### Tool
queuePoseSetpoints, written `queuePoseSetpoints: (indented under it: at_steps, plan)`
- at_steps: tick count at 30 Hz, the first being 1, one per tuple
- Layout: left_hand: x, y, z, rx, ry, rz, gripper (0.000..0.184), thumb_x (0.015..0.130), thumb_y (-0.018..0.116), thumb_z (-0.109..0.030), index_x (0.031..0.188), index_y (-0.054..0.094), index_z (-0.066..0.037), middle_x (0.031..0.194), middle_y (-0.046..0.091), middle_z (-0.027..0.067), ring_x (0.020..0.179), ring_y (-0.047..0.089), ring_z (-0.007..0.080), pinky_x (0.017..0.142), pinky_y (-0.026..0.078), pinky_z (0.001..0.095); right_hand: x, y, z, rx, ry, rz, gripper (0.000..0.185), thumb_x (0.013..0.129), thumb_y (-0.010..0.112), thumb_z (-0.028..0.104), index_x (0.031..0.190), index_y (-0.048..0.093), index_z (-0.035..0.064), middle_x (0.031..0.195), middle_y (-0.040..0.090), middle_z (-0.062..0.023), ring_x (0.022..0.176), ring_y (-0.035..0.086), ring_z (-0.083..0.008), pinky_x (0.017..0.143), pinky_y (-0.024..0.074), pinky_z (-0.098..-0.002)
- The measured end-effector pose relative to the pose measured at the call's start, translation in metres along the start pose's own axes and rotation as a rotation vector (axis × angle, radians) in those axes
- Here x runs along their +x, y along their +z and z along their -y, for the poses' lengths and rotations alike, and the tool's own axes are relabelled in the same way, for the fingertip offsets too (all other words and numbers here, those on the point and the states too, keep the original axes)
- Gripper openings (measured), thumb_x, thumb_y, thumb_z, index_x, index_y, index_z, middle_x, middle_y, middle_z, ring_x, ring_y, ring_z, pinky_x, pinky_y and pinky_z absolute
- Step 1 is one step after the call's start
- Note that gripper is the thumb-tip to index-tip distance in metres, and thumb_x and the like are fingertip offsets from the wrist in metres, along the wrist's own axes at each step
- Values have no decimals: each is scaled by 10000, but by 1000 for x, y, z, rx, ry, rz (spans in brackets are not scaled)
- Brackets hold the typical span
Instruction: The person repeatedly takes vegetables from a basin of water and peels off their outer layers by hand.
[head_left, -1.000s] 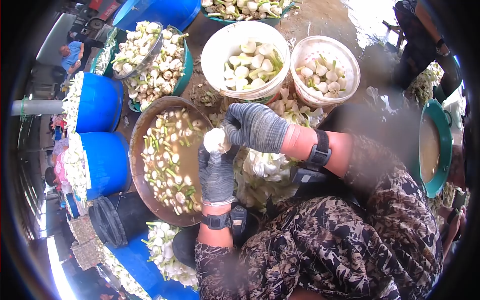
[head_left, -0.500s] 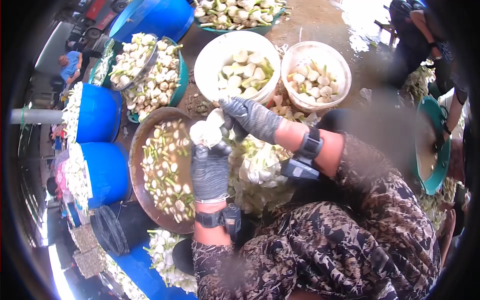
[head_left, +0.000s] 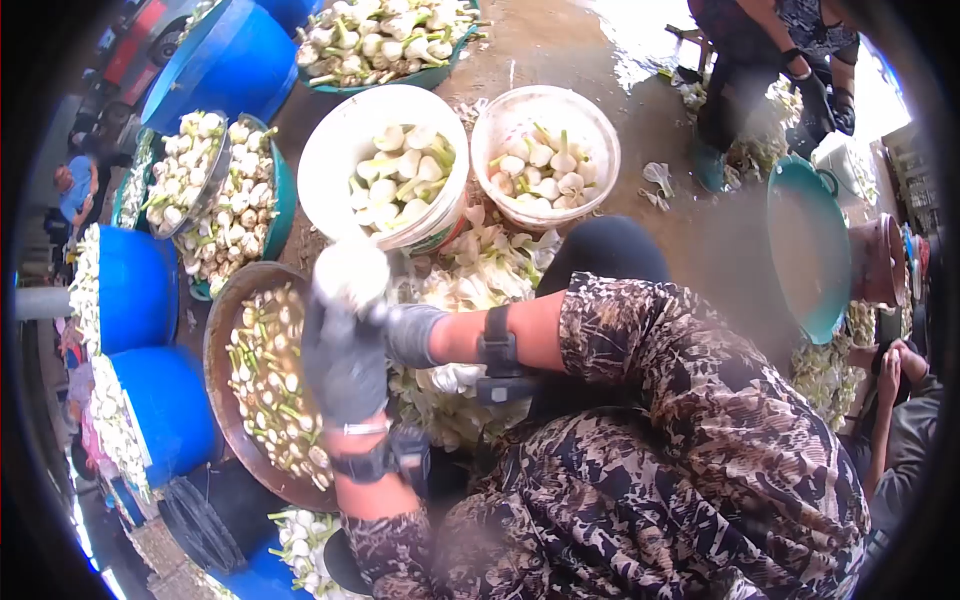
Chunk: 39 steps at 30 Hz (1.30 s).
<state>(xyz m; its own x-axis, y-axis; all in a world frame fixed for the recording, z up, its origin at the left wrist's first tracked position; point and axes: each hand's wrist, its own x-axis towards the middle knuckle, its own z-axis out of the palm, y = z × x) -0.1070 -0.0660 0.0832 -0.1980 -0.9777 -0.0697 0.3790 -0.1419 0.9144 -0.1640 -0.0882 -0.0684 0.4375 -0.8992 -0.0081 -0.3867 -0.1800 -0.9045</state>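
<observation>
My left hand (head_left: 345,370), in a grey glove, grips a white garlic bulb (head_left: 350,275) that is blurred by motion. Close against it is my right hand (head_left: 415,335), also gloved; its fingers are hidden behind the left hand and smeared. Below the hands, a heap of garlic skins (head_left: 480,285) covers the ground. To the left is a brown basin (head_left: 222,400) of water with peeled cloves or bulbs and green stems floating in it. Just beyond the hands, a white bucket (head_left: 325,200) holds trimmed garlic bulbs.
A second white bucket (head_left: 605,180) of bulbs stands right of the first. Green tubs (head_left: 285,190) and blue drums (head_left: 140,290) heaped with garlic line the left. At right are a green basin (head_left: 810,250) and a co-worker's gloved hand (head_left: 815,100).
The view has swung right, so the buckets and basins sit further left. My right hand has dropped from above the bulb to beside my left hand, which still holds the bulb.
</observation>
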Motion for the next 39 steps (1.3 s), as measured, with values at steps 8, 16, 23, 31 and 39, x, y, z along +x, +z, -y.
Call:
queuePoseSetpoints:
  at_steps: [8, 16, 23, 31, 39]
  plan:
    - [58, -38, -31, 190, -101, 362, 456, 1019, 482, -185, 1401, 383, 45, 1247, 574, 174, 1053, 646, 330, 858, 577, 383, -41, -38, 73, -540, -48, 775, 254, 783, 592, 172, 965, 707, 38, 985, 689, -207, 908, 673, -366, 749, 542, -440]
    - [-40, -319, 19, 517, -483, -612, 449, 969, 553, -354, 1316, 536, -70, 1177, 625, 112, 838, 664, 251, 699, 585, 336, -51, -38, 73, -667, -120, 784, 304, 802, 668, 292, 1015, 657, 74, 1017, 656, -187, 914, 648, -379, 803, 513, -457]
    - [-35, -287, 140, 1030, -1037, -301, 487, 966, 476, -430, 1225, 600, -36, 1022, 686, 112, 822, 656, 298, 769, 534, 469, -40, -11, 72, -759, -58, 913, 342, 800, 677, 289, 1051, 632, 61, 956, 681, -181, 886, 665, -376, 779, 529, -450]
    - [-64, -291, 101, 41, -504, -311, 410, 938, 563, -66, 1322, 418, -57, 1189, 555, 147, 1029, 633, 262, 848, 586, 370, -27, -10, 61, -599, -99, 638, 374, 889, 545, 363, 797, 711, 40, 793, 681, -182, 769, 654, -387, 711, 525, -459]
    - [-81, -182, 20, 645, -152, -158, 438, 909, 574, -87, 1322, 438, -37, 1229, 517, 98, 1126, 532, 182, 984, 471, 328, -8, -23, 71, -225, -253, -54, 160, 868, 645, 217, 956, 657, 83, 844, 663, -149, 795, 643, -348, 713, 518, -433]
